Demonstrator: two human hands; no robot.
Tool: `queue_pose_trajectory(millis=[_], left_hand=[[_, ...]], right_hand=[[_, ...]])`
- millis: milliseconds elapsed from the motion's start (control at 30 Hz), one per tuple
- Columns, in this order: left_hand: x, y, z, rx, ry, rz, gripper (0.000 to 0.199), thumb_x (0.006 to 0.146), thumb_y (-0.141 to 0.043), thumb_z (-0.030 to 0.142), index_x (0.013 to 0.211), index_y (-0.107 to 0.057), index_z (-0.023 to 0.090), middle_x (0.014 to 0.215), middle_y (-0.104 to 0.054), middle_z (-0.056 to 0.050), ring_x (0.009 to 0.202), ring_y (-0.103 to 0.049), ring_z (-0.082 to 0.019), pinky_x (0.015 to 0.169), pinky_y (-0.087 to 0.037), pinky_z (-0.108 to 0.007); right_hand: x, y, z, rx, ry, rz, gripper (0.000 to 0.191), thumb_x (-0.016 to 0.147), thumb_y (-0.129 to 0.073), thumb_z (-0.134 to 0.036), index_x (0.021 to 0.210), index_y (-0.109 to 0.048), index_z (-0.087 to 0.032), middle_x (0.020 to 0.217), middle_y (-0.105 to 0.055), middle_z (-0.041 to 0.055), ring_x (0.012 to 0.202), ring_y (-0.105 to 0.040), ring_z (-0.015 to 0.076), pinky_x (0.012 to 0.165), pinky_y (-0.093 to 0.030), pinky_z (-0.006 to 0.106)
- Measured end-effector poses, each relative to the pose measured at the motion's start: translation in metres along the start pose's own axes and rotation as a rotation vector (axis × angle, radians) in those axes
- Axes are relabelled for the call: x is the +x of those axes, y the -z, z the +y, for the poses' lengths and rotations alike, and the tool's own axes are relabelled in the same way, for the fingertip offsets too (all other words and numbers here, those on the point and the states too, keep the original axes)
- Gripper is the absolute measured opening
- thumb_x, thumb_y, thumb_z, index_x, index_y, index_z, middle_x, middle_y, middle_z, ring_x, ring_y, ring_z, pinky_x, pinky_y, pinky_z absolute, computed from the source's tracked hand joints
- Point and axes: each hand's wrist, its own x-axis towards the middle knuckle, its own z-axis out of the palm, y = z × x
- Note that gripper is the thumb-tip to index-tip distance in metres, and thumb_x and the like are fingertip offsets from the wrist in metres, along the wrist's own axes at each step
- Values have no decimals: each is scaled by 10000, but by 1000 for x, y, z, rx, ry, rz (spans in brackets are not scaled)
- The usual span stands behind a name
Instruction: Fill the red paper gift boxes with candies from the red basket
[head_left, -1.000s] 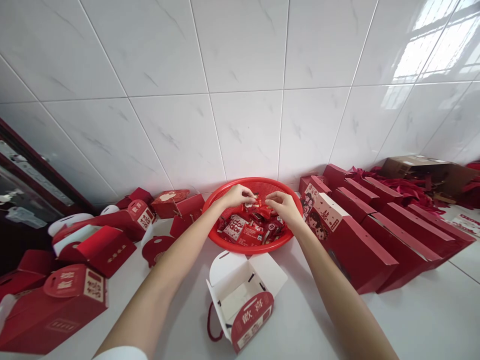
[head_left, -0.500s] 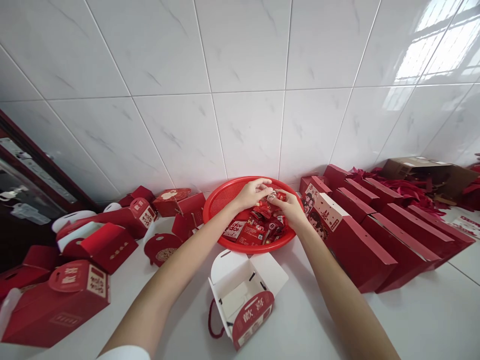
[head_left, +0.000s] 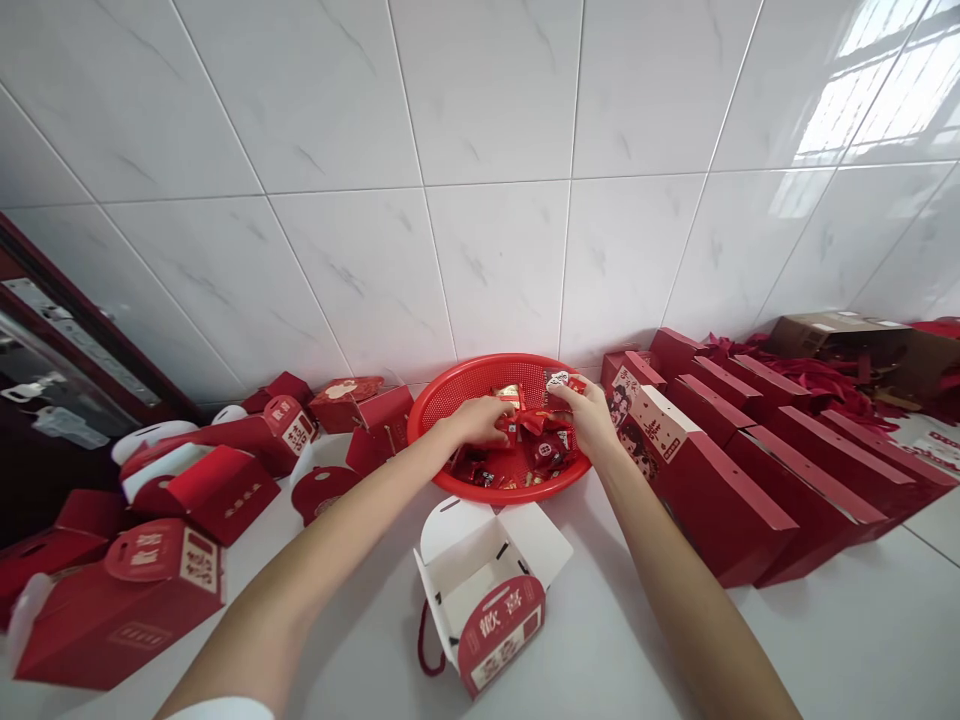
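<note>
A red oval plastic basket [head_left: 442, 395] stands against the tiled wall with red-wrapped sweets [head_left: 550, 450] in it. My left hand [head_left: 480, 420] is inside the basket, its fingers closed round a red and gold packet [head_left: 510, 396]. At the basket's right side, my right hand [head_left: 583, 410] pinches small red and white wrapped pieces [head_left: 559, 381]. Below the basket, an open red and white carton [head_left: 487, 600] sits on the white surface, its flaps spread and a red cord loop at its left.
Several red boxes [head_left: 225, 495] crowd the left side. A row of tall red boxes [head_left: 720, 490] stands at the right, with red ribbon and a brown cardboard box [head_left: 847, 335] behind. A dark cabinet edge is at far left.
My left hand has moved down and left into the sweets and now holds a packet. My right hand has shifted slightly right, apart from the left one.
</note>
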Motion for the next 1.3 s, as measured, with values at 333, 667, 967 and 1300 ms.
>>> queue_pose_trajectory(millis=[333, 667, 967, 1300], left_hand=[[-8, 8, -1, -29, 37, 240, 299, 917, -520, 211, 1177, -665, 184, 1189, -679, -112, 1125, -634, -273, 939, -481, -350], [-40, -8, 16, 144, 67, -298, 255, 713, -690, 237, 952, -773, 212, 1009, -766, -101, 883, -706, -300, 731, -529, -338], [-29, -11, 10, 188, 171, -295, 197, 642, -744, 238, 835, -739, 196, 985, -745, -124, 921, -692, -334, 821, -534, -438], [-24, -8, -5, -111, 52, -106, 246, 749, -574, 193, 920, -749, 214, 880, -750, -27, 814, -682, -209, 740, -518, -265]], right_hand=[[-1, 1, 1, -26, -39, -83, 257, 558, -786, -287, 760, -656, -195, 735, -688, -5, 611, -627, 149, 466, -515, 241], [-3, 0, -1, -54, -78, -89, 282, 551, -794, -282, 753, -612, -209, 680, -670, -22, 573, -634, 150, 443, -498, 233], [-3, 0, -1, -79, -79, -100, 318, 549, -796, -296, 778, -589, -217, 671, -641, -35, 569, -623, 144, 448, -493, 238], [-2, 1, 0, -98, -55, -118, 299, 547, -802, -303, 746, -603, -203, 645, -620, -41, 590, -594, 134, 477, -482, 231]])
